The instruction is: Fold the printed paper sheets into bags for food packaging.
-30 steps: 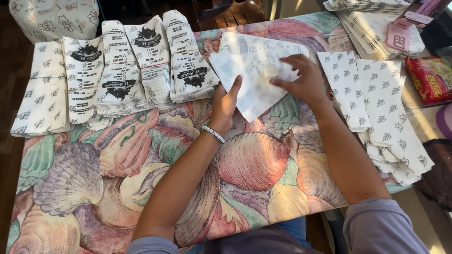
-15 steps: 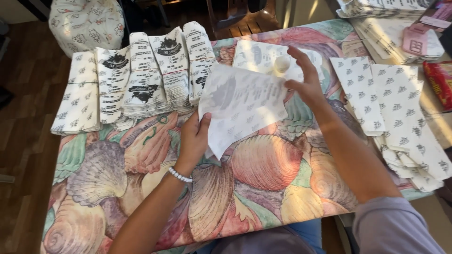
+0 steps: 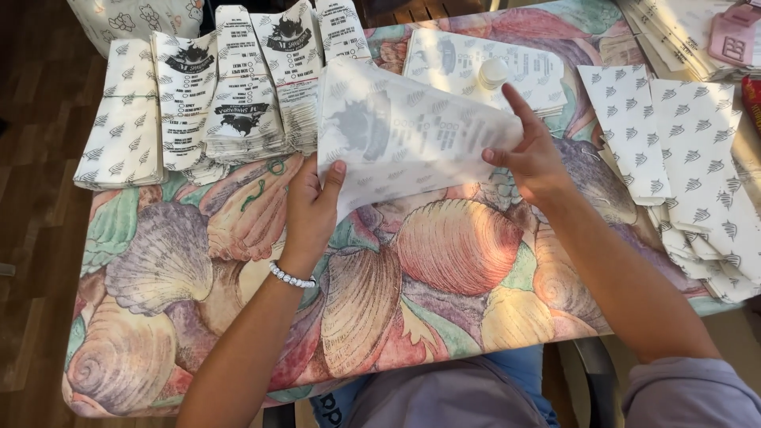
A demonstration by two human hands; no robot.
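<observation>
Head view: I look down on a counter (image 3: pixel 238 333) covered in a shell-print cloth.
Sheet: thin printed paper (image 3: pixel 404 131), lifted off the counter near the far edge, spread between my two hands.
Left hand (image 3: pixel 309 208): fingers clamped on the sheet's near-left corner, thumb on top.
Right hand (image 3: pixel 533 154): fingers pinching the sheet's right end, forefinger stretched up along it.
Stacks: folded bags (image 3: pixel 230 95) in rows at the far-left corner; flat sheets (image 3: pixel 697 158) fanned along the right edge.
Under the sheet: another printed sheet with a small white cap (image 3: pixel 493 73) on it.
Risk: I judge the paper flimsy; uneven pull could crease or tear it, and its free edge could knock the cap.
</observation>
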